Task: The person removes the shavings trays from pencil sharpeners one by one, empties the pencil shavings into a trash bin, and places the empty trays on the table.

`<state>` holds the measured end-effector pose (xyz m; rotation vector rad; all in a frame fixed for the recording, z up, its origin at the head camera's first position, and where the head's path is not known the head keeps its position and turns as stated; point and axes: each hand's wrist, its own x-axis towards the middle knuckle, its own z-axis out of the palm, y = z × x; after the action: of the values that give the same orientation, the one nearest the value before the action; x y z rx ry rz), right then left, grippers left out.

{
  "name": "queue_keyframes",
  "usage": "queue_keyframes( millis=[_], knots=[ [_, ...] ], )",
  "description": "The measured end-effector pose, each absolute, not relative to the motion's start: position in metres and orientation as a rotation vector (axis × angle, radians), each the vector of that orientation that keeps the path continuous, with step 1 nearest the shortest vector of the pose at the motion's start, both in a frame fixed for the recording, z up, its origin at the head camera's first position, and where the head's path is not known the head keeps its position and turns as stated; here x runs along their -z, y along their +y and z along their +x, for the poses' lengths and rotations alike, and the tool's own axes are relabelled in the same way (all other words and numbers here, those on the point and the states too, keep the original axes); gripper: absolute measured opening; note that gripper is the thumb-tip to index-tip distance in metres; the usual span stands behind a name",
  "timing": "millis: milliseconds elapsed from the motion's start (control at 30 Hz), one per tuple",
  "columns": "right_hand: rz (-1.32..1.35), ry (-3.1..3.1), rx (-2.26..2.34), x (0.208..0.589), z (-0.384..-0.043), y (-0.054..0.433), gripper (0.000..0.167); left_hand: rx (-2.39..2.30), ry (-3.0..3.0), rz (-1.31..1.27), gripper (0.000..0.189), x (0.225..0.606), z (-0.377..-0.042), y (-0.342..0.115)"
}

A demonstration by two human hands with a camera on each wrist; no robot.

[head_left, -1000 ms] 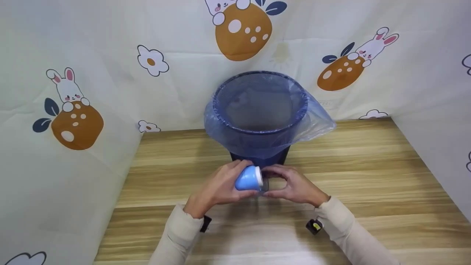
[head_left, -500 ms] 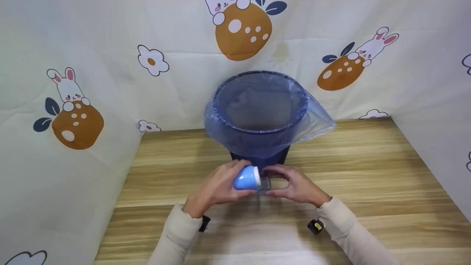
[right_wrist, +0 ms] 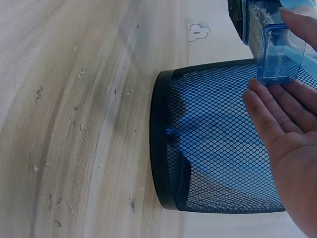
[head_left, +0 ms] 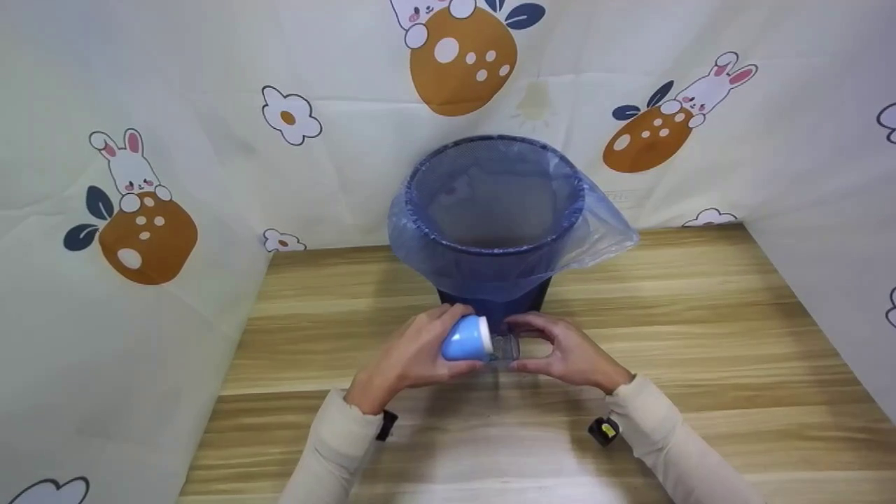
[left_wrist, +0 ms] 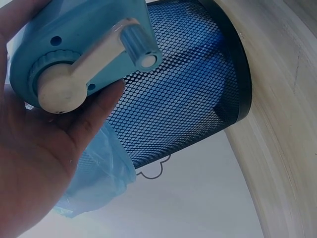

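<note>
A blue hand-crank pencil sharpener (head_left: 463, 339) lies on its side in my left hand (head_left: 409, 360), which grips it around the body in front of the bin. In the left wrist view its pale crank (left_wrist: 96, 62) points toward the camera. My right hand (head_left: 574, 353) pinches the clear shavings drawer (head_left: 507, 347) between thumb and fingers. That drawer stands partly out of the sharpener's right side. Grey shavings (right_wrist: 259, 13) show near the drawer in the right wrist view. How far the drawer still reaches inside cannot be told.
Just behind the hands stands a dark mesh waste bin (right_wrist: 223, 134), lined with a blue plastic bag (head_left: 483, 269) folded over its rim. Small crumbs dot the wooden tabletop (right_wrist: 94, 148). Patterned cloth (head_left: 336, 182) walls the back and sides.
The right hand has shifted slightly right with the drawer, and more of the drawer now shows beside the sharpener. The left hand and sharpener have edged slightly left.
</note>
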<state>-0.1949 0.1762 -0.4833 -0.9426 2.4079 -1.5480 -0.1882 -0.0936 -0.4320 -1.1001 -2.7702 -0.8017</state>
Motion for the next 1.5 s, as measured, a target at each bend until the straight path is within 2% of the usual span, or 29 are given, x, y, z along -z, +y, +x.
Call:
queue_keyframes(
  millis=[1500],
  knots=[
    [-0.891,2.395,1.6,0.49,-0.196,0.185,0.063,0.854,-2.772,-1.065,0.065,0.443,-0.19,-0.1]
  ],
)
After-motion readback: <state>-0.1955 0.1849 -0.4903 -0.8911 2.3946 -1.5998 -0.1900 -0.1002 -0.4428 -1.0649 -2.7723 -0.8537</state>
